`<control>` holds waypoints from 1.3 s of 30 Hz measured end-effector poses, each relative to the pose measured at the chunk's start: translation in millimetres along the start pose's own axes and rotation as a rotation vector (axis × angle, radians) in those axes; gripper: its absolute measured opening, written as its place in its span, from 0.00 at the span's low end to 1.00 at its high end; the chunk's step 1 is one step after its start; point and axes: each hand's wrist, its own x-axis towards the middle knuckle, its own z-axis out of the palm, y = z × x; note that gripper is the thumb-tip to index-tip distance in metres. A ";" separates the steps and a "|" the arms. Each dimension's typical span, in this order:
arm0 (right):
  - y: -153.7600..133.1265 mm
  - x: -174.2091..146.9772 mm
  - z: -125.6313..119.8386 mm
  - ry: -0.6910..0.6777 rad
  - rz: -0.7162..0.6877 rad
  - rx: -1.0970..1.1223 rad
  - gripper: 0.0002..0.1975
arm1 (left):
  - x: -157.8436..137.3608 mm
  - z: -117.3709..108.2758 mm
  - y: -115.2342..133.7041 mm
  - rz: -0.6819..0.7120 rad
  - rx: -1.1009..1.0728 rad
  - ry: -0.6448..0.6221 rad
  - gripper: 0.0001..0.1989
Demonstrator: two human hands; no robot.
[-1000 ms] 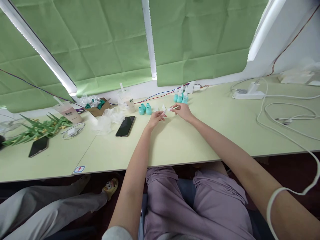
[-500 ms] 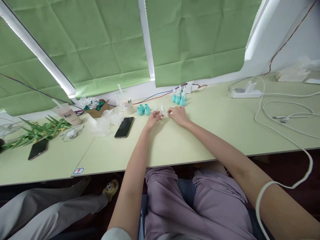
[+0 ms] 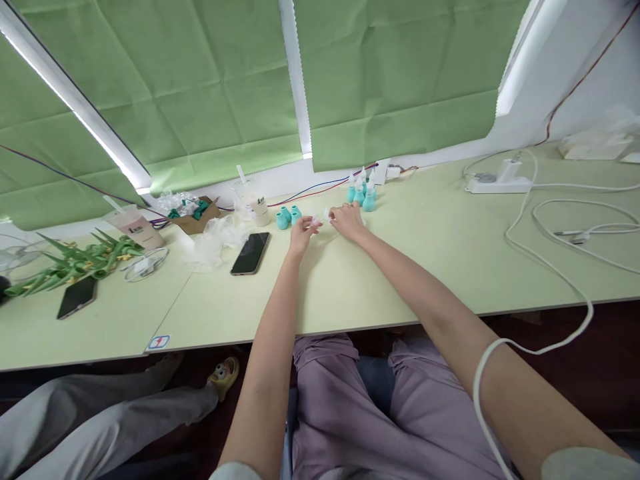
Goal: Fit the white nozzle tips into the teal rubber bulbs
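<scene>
My left hand is closed, its fingers pinching a small clear plastic piece whose exact shape is too small to make out. Just to the right, my right hand has its fingertips together on a small whitish, see-through piece. The two hands are a little apart over the table. Beside the left hand stand several teal rubber bulbs with open tops. Behind the right hand is a cluster of teal bulbs with clear pointed nozzles.
On the left lie a black phone, a crumpled clear plastic bag, a cardboard box and a drink cup. A power strip sits at right; its white cable crosses my right arm. Another person's legs are at lower left.
My right hand has moved slightly left and away from me. The clear piece that stuck up between the hands now lies lower, at my left fingertips.
</scene>
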 end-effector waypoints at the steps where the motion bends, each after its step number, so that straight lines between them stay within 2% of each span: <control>1: 2.8 -0.4 -2.6 0.039 -0.001 0.016 0.13 | 0.5 -0.2 -0.6 -0.005 0.001 0.000 0.11; 4: 23.0 -0.5 -17.3 0.156 0.051 0.059 0.16 | 3.4 -0.9 -4.0 0.010 0.002 -0.002 0.12; 5: 33.1 -0.9 -23.5 0.153 0.078 0.058 0.16 | 4.4 -1.0 -5.3 0.018 0.002 -0.005 0.12; 7: 55.2 -4.0 -34.7 0.034 0.124 0.053 0.18 | 5.9 -0.2 -7.4 0.029 0.006 -0.022 0.14; 9: 74.4 -10.9 -41.6 -0.155 0.122 0.075 0.20 | 6.0 2.1 -8.4 0.027 0.017 -0.057 0.15; 11: 85.9 -20.9 -42.3 -0.254 0.113 0.103 0.16 | 4.4 5.7 -8.1 0.026 0.035 -0.101 0.15; 12: 88.2 -26.2 -40.4 -0.251 0.112 0.113 0.12 | 3.2 7.8 -7.6 0.032 0.042 -0.122 0.15; 14: 86.1 -35.7 -34.1 -0.167 0.126 0.153 0.07 | 0.8 11.9 -6.9 0.056 0.042 -0.161 0.15; 16: 76.9 -41.9 -28.0 -0.067 0.172 0.291 0.06 | -0.7 15.4 -7.0 0.074 0.018 -0.189 0.17; 19: 56.6 -45.2 -26.3 0.008 0.256 0.724 0.09 | -0.5 18.9 -9.0 0.072 -0.003 -0.199 0.17; 21: 42.8 -45.4 -29.4 0.051 0.250 1.009 0.14 | 0.3 20.0 -10.7 0.085 0.013 -0.210 0.17; 23: 31.4 -46.1 -32.7 0.061 0.225 1.135 0.17 | 0.9 20.5 -12.1 0.106 0.037 -0.235 0.16; 28: 19.8 -52.3 -30.9 0.053 0.219 1.155 0.18 | 0.8 22.1 -15.2 0.100 0.055 -0.280 0.17; 35: 19.5 -56.0 -29.4 0.059 0.220 1.098 0.14 | -0.3 25.5 -11.8 0.103 0.042 -0.278 0.18; 39: 18.1 -57.1 -34.5 0.071 0.208 1.033 0.10 | -2.9 27.6 -6.3 0.150 0.089 -0.278 0.16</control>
